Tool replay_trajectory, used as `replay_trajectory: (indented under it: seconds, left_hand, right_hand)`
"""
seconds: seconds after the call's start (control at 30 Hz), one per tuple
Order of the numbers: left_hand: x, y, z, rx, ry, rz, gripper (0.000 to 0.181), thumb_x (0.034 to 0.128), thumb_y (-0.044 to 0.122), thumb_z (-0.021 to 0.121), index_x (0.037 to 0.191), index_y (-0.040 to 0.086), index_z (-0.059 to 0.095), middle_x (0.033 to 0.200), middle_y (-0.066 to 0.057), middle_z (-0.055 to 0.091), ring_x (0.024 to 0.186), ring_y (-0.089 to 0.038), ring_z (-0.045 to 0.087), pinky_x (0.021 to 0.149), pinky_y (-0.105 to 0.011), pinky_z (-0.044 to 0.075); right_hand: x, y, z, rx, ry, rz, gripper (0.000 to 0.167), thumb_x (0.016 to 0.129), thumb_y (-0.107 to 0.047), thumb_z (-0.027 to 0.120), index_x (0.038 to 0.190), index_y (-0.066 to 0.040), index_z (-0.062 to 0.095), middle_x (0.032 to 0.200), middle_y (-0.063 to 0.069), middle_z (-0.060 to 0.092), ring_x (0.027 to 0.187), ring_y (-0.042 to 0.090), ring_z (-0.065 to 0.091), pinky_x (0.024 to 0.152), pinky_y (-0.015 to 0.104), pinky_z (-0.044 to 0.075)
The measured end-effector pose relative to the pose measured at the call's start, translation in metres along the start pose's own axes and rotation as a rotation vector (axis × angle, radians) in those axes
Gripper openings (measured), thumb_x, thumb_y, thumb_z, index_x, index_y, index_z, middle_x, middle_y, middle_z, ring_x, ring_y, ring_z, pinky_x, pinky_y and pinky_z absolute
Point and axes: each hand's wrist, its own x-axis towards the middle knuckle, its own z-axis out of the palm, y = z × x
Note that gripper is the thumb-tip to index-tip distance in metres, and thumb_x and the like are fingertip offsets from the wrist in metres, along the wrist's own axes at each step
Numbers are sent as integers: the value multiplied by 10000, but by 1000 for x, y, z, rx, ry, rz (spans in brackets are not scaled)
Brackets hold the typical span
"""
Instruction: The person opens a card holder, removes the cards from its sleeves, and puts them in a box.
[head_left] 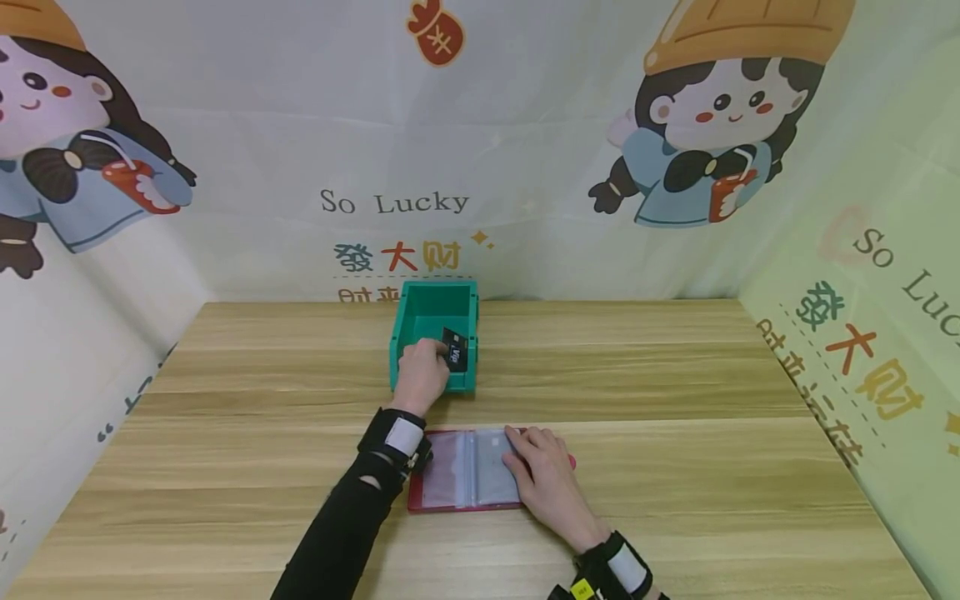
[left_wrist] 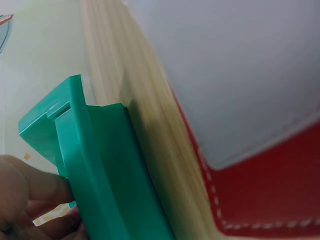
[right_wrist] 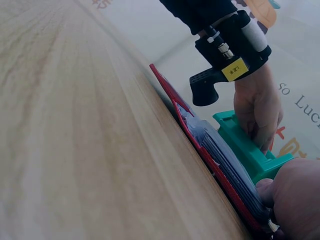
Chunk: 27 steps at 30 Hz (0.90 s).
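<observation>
Inside the green bin [head_left: 395, 354] at the back of the table, my left hand [head_left: 422, 372] has its fingers curled at the left edge of a black card [head_left: 455, 350] with pale lettering, pinching it. Its fingertips are partly hidden by the bin wall in the left wrist view. In front of the bin lies an open red card holder [head_left: 442, 508] with clear plastic sleeves. My right hand [head_left: 551, 483] rests on its right page, fingers extended. The right wrist view shows the holder's stacked sleeves [right_wrist: 225, 157] from the side, with the thumb against them.
The wood-grain table [head_left: 675, 433] spreads around the holder and bin. Behind it hangs a pale printed cloth [head_left: 540, 167] with cartoon figures, and similar cloth lines both sides. My left forearm [head_left: 337, 525] reaches past the holder's left side.
</observation>
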Motion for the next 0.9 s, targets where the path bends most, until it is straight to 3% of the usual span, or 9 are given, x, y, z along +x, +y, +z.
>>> replay_trajectory:
  seconds: [0.13,0.2,0.27,0.43,0.57,0.7,0.9]
  left_hand:
    - [-1,1,2,49,-1,12,211,981,-11,559,1009,-53,764,1001,-217,742,804,-289,659,639,-417,537]
    - [-1,0,3,90,0,20,191,984,20,579,874,-24,730,883,-174,705,719,-245,582,579,-371,463]
    - [-2,-1,5,131,1,26,226,986,48,591,777,10,669,819,-159,679,694,-258,585,567,-379,447]
    - [-5,-2,6,238,10,62,290,986,101,597,702,47,620,819,-204,717,764,-370,698,663,-503,545]
    - [-6,1,7,310,6,76,296,993,138,597,721,34,650,854,-226,738,822,-417,712,749,-541,554]
    - [-7,3,8,338,-21,45,291,1009,169,577,794,11,694,929,-247,747,906,-436,698,846,-552,529]
    - [-9,9,7,315,-90,-18,385,1040,221,513,724,43,641,1034,-273,728,1039,-449,636,974,-569,463]
  right_hand:
    - [0,0,0,1,-1,1,350,968,-56,720,1288,83,695,862,10,583,844,153,495,848,374,381]
    - [0,0,0,3,-3,4,351,969,-57,719,1289,83,693,869,14,590,851,156,501,849,376,383]
    - [0,0,0,4,-3,7,351,969,-58,718,1289,84,693,876,21,599,860,163,510,846,373,383]
    - [0,-1,0,4,-3,7,348,967,-57,720,1285,83,695,882,30,609,869,175,523,837,364,380]
    - [0,0,0,-2,-4,7,346,967,-59,722,1283,81,698,871,19,596,858,164,510,835,362,378]
    - [0,0,1,-4,-3,6,345,964,-57,725,1281,78,700,859,10,584,846,154,499,834,362,377]
    - [0,0,1,1,1,3,345,958,-50,729,1277,80,701,861,15,594,847,159,507,831,361,378]
